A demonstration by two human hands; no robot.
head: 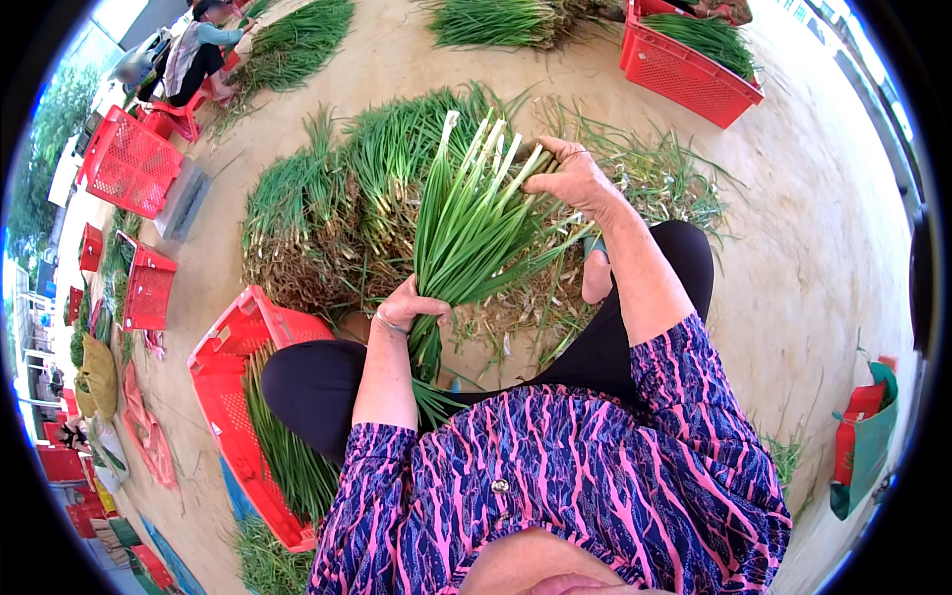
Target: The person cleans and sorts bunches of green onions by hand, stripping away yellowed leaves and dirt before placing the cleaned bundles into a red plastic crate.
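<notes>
My left hand [413, 306] is closed around the green leaves of a bunch of garlic chives or similar leafy stalks [476, 230], whose pale stem ends point away from me. At those pale ends, my right hand [569, 175] pinches one or more stems between thumb and fingers, at the right side of the bunch. Beyond the bunch lies a heap of the same greens with brown roots [305, 223]. Loose leaves and peeled scraps [654, 178] cover the floor to the right of the heap and under my hands.
By my left knee stands a red plastic crate [223, 379] holding long green stalks [286, 446]. Another red crate [692, 82] with greens is at the top right. A person [195, 59] sits on a red stool at the upper left, near more greens [297, 44] and red crates [134, 163].
</notes>
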